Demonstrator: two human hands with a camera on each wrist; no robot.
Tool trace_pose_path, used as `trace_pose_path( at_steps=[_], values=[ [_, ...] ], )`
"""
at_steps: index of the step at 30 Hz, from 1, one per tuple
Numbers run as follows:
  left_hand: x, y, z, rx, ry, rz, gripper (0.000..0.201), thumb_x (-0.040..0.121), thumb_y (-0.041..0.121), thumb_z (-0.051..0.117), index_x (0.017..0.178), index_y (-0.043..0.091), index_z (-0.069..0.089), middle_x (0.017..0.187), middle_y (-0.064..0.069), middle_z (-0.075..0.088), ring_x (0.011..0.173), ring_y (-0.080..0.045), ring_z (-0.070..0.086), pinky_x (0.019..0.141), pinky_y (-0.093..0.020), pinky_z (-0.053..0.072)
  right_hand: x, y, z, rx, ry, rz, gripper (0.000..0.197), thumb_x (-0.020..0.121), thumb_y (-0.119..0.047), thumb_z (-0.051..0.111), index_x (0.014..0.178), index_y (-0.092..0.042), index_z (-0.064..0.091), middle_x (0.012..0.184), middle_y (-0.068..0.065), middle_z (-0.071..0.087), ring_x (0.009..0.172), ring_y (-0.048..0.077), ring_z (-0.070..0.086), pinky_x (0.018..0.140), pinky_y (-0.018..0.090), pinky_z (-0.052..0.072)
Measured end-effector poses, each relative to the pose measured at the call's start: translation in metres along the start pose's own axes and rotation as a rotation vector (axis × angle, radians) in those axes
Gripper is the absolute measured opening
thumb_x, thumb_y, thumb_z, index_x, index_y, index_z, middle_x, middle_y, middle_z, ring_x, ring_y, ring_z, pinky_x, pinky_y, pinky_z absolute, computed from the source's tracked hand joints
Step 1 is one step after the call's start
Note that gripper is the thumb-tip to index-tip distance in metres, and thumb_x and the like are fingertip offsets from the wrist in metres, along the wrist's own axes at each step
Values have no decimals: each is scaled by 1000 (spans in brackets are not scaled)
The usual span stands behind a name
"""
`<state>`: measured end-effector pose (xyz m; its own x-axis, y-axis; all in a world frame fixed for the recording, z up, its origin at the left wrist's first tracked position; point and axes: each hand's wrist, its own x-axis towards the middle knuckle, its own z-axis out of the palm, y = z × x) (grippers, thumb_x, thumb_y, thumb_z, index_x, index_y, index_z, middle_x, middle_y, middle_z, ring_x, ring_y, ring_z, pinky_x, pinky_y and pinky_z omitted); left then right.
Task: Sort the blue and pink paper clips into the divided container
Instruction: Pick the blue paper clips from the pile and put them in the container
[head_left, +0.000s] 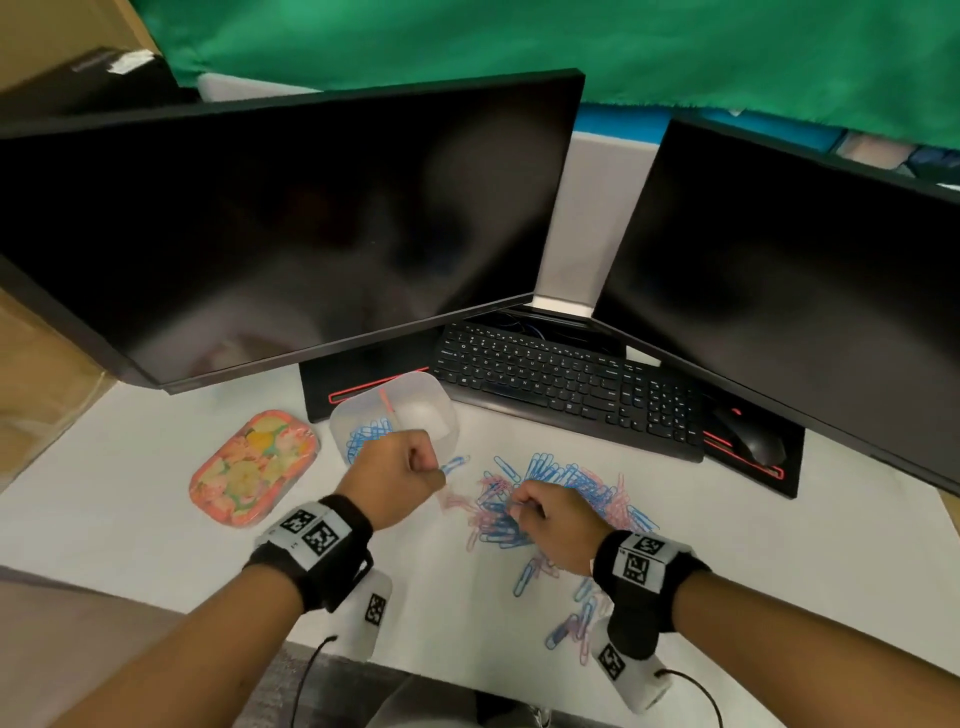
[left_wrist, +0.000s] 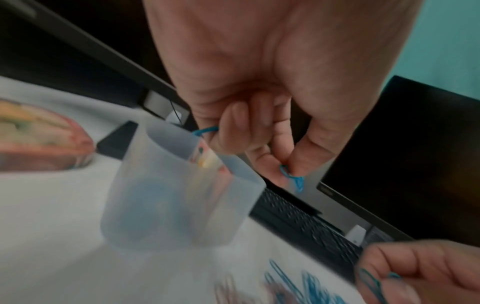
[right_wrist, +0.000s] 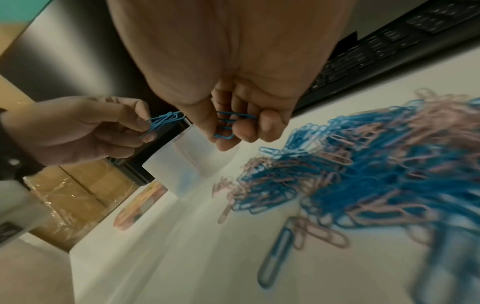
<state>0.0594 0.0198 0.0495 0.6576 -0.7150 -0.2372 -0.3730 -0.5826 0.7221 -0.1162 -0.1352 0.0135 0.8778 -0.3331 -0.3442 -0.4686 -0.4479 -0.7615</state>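
Observation:
A clear divided container (head_left: 441, 405) (left_wrist: 166, 191) (right_wrist: 179, 164) stands on the white desk before the left monitor, with blue clips in its left compartment. My left hand (head_left: 395, 478) (left_wrist: 285, 164) (right_wrist: 85, 131) hovers just in front of it, pinching a bunch of blue paper clips (head_left: 454, 464) (left_wrist: 296, 180) (right_wrist: 163, 122) between thumb and fingers. My right hand (head_left: 550, 519) (right_wrist: 233, 127) is over the left part of the mixed blue and pink clip pile (head_left: 561, 499) (right_wrist: 363, 174), fingers curled round several blue clips (right_wrist: 228, 123).
A floral pink lid (head_left: 254, 467) lies left of the container. A black keyboard (head_left: 566, 384) and mouse (head_left: 753, 436) sit behind the pile, under two dark monitors (head_left: 291, 223). Loose clips (head_left: 571, 618) are scattered near the right wrist, close to the desk's front edge.

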Motion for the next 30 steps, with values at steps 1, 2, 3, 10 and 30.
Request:
trace_pose_path(
  at_steps=[1,2,3,10,30],
  values=[
    [3,-1,-9,12,37,-21,20,75,13,70,62,20,56,67,2,61,64,-15,55,58,-22,42,5,-6,0,2,-9,9,14,96,-18,47,86,-19,56,77,0,57,63,8,46,59,18,38],
    [6,-2,-18,39,75,-39,21,76,14,70,61,20,55,65,4,60,63,-14,56,55,-19,40,9,-12,0,15,-21,20,15,97,-19,46,86,-22,55,79,-1,58,63,8,47,58,18,38],
    [9,-3,-27,84,105,-64,22,76,16,70,61,20,54,65,6,60,62,-13,56,53,-16,37,13,-18,0,30,-32,31,16,97,-19,45,86,-24,55,79,-3,59,64,8,50,57,17,39],
    [39,-5,-59,582,-23,-197,15,87,29,62,93,16,59,84,1,60,72,-14,58,60,-24,46,43,-58,-1,23,-37,67,13,96,-22,47,92,-21,59,82,-3,62,66,9,53,58,18,41],
    [64,-8,-66,166,99,-348,18,90,19,51,105,14,60,106,-9,64,98,-27,60,80,-34,49,134,-135,32,-16,-75,128,28,83,-9,56,110,-12,62,103,14,69,94,29,68,86,41,56]
  ],
)
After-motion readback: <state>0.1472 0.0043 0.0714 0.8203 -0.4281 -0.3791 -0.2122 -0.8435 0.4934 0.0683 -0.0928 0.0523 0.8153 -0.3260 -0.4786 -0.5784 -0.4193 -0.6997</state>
